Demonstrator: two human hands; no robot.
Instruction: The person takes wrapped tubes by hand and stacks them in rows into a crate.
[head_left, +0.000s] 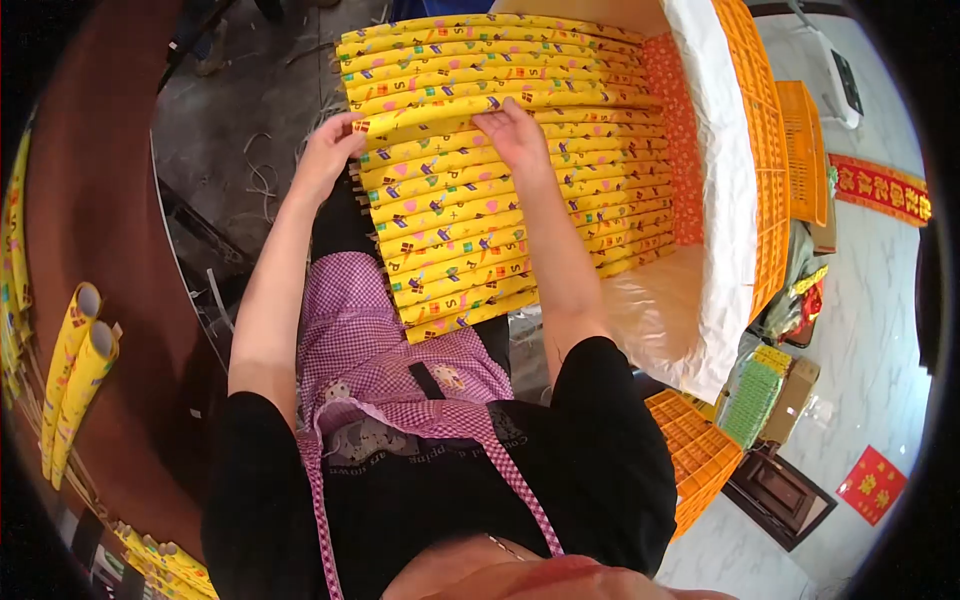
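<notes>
Yellow printed paper rolls [450,215] lie side by side in a stacked row, their far ends against a red floral sheet [673,140]. My left hand [330,155] pinches the left end of one raised yellow paper roll [430,113]. Partway along that same roll, my right hand [515,137] has its fingers curled at the near side and a fingertip over the top. The rolls rest inside a box-like container lined with white sheeting [720,180].
An orange plastic crate [765,150] surrounds the lining on the right, with another orange crate [690,450] below it. A dark brown table [140,250] curves along the left, with more yellow tubes [75,370] on it. Loose strings [262,165] lie on the dark floor.
</notes>
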